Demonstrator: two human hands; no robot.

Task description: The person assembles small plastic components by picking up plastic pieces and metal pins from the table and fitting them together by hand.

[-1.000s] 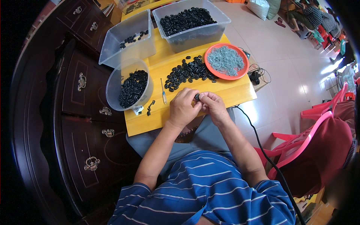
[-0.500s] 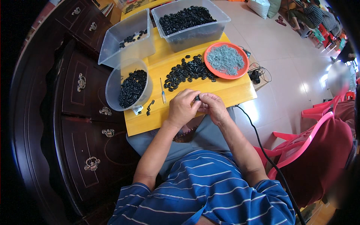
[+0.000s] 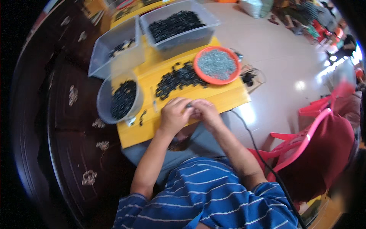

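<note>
red plastic chair (image 3: 305, 133) right; dark carved cabinet (image 3: 72, 126) left; black cable (image 3: 267, 168) on floor.

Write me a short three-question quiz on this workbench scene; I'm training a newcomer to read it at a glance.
1. True or false: the left hand and the right hand are together over the yellow table.
2. What lies in the orange plate?
A. small grey parts
B. black parts
C. nothing
3. Which container stands nearest the left hand: the round tub of black parts or the large clear bin?

Key
1. True; they meet at a small dark piece, too small to make out.
2. A.
3. The round tub, at the table's left edge.
</note>
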